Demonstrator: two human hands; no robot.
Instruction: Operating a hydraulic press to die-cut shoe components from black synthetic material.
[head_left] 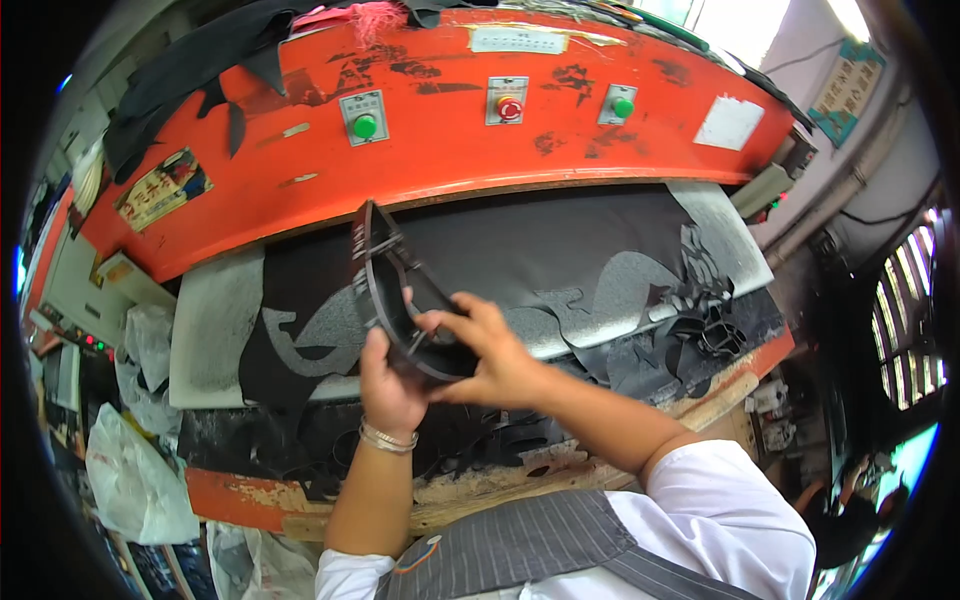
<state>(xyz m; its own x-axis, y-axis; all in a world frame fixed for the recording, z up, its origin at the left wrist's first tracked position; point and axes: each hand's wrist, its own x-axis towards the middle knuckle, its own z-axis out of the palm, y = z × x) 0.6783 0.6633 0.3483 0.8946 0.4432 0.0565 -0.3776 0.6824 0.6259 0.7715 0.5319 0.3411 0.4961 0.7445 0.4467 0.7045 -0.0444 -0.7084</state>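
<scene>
The die [378, 290] is being held over the left part of the sheet [520, 235], tip toward the far press [430, 130]; its near end is being clasped between the partly curled left hand [392, 388] and right hand [495, 355], presumably for balance

Both hands [500, 365] hold a dark curved frame [388, 292].
</scene>
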